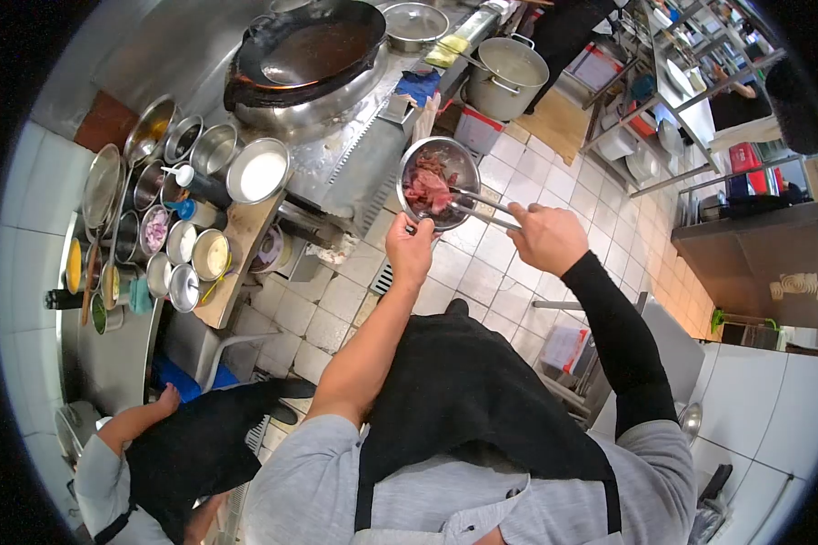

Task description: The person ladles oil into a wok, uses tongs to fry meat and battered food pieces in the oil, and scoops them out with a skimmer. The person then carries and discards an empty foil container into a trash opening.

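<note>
My left hand grips the near rim of a metal bowl, its thumb over the edge. Raw red meat in strips or slices lies inside, most of it toward the bowl's left side. In my right hand is a pair of metal tongs, their two arms reaching into the bowl beside the meat. The tips are partly hidden by the meat. The bowl is held in front of me, above the tiled floor.
A large blackened wok sits on the stove at upper left. Several seasoning bowls crowd the left counter. A big pot stands beyond my bowl. A co-worker in a black apron is at lower left. Metal shelving lines the right.
</note>
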Demonstrator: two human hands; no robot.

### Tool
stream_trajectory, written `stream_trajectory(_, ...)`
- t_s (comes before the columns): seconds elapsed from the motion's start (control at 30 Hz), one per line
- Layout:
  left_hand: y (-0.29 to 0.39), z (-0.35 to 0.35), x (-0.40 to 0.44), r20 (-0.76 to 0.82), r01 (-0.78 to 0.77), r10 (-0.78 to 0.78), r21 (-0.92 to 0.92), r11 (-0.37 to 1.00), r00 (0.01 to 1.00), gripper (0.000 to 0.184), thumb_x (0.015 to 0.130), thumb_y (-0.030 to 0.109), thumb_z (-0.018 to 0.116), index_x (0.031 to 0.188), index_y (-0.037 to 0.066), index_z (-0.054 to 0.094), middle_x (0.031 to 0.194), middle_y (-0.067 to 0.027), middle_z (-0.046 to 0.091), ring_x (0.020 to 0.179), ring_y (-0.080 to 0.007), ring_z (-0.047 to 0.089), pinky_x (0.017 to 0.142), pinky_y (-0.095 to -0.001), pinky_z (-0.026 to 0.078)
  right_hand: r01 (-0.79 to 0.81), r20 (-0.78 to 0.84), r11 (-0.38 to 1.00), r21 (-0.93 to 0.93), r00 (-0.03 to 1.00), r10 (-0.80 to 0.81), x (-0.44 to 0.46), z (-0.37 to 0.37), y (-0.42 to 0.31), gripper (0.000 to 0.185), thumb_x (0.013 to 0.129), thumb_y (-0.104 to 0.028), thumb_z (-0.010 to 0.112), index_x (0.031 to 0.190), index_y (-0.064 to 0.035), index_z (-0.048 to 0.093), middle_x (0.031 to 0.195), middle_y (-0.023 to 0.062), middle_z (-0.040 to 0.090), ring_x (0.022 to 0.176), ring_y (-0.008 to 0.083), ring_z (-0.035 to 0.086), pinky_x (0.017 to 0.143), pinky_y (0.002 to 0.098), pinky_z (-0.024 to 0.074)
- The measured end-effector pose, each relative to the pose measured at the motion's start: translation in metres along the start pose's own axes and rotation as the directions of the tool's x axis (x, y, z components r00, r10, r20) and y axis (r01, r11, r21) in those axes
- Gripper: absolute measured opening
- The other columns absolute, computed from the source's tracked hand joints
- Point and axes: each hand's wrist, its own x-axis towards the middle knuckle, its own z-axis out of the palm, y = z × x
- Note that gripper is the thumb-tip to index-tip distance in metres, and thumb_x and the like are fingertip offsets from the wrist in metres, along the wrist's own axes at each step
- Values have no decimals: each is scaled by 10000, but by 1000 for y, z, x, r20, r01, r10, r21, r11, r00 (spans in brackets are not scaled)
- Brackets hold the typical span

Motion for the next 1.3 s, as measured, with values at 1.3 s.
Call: stream_trajectory(1.3, -4, -11, 7, 116, 216, -195, -212, 953, 974, 172, 836, 8, 581, 751, 55, 439, 889, -94, 615, 733, -147, 634, 638, -295, 591, 78, 69, 978, -191, 995, -66, 19, -91, 3, 399, 743, -235, 679, 1111, -86, 639, 800, 153, 637, 750, 333, 637, 645, 442, 494)
